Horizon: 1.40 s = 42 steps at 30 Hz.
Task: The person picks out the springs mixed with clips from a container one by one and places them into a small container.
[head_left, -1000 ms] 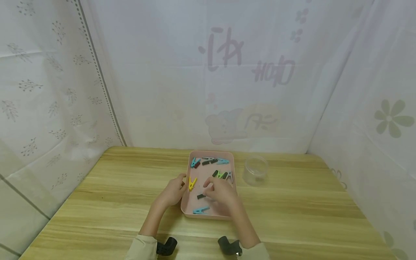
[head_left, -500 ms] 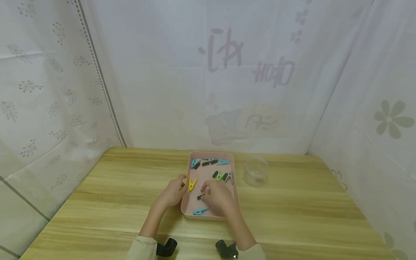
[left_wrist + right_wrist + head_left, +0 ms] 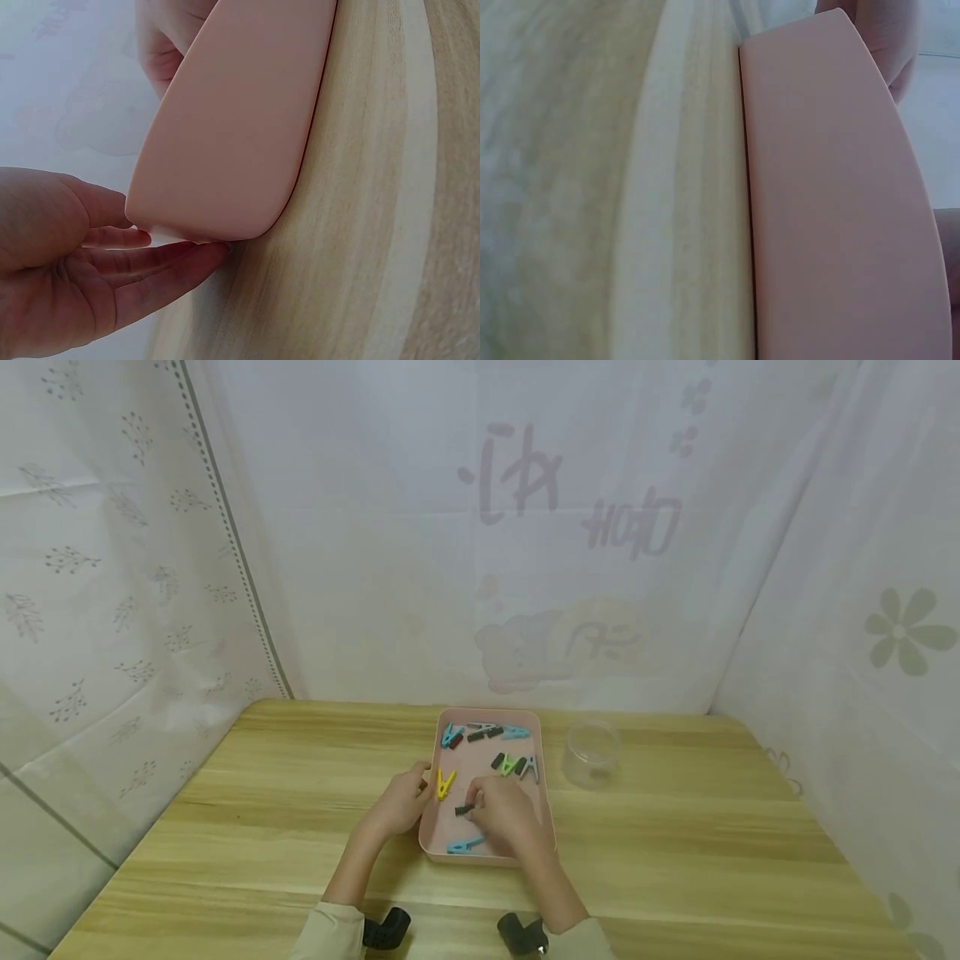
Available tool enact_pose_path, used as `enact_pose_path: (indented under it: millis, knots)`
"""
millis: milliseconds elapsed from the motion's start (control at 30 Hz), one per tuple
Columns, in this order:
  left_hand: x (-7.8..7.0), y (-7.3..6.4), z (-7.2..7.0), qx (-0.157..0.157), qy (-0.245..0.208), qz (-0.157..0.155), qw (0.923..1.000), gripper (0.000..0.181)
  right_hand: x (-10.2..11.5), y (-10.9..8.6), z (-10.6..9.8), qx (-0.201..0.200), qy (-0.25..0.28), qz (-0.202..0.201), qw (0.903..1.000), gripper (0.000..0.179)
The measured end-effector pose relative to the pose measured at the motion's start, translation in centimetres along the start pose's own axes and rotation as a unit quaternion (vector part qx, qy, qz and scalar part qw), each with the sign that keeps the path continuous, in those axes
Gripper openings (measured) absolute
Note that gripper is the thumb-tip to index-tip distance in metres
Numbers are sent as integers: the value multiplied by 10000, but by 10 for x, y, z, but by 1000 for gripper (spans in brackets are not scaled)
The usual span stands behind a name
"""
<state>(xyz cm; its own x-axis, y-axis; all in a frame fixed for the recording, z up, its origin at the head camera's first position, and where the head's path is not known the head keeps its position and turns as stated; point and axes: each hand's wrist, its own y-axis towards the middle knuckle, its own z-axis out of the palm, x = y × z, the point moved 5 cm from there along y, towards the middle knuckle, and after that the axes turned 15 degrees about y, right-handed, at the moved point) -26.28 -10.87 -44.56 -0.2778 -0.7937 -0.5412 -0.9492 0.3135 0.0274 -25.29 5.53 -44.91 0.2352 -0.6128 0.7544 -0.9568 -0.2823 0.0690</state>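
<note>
A shallow pink tray (image 3: 480,862) on the table holds several spring clips. My left hand (image 3: 400,802) grips the tray's left wall. In the left wrist view the fingers (image 3: 161,289) lie along its outside and the thumb reaches the rim. Inside the tray, the fingertips of my right hand (image 3: 506,810) pinch a clip with a black ridged end (image 3: 462,810); the rest of it is hidden by the hand. A yellow clip (image 3: 445,785) lies left of that hand, a light blue clip (image 3: 465,845) in front. The tray wall (image 3: 832,187) hides most of the right hand in the right wrist view.
Beyond the right hand lie a green clip with black ends (image 3: 507,766), a grey clip (image 3: 529,767) and several blue and dark clips along the far end, one a blue clip (image 3: 515,732). A clear round container (image 3: 591,756) stands right of the tray. Curtains (image 3: 360,568) enclose the table.
My right hand has lowered slightly, bringing its fingertips together on the black-ended clip. The left hand and tray stay in place.
</note>
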Motion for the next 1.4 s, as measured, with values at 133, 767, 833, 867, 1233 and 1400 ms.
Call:
enact_pose_path:
  millis: [133,767,833,867,1233,1400]
  knots:
    - [0,0,0,27,-2,39,10000,42,-1,0,0,-1,76,60,10000,8]
    - [0,-1,0,89,-77,15,9999,43,-2,-1,-5,68,477,57,9988,10]
    - [0,-1,0,102,-76,36,9999,43,-2,-1,-6,95,512,93,9986,10]
    - [0,-1,0,105,-75,38,9999,43,-3,-1,-7,100,510,105,9986,10]
    - [0,0,-1,22,68,53,10000,41,-2,1,-15,48,326,247,9992,9]
    - [0,0,0,56,83,10,9999,41,1,1,-20,17,288,230,9993,8]
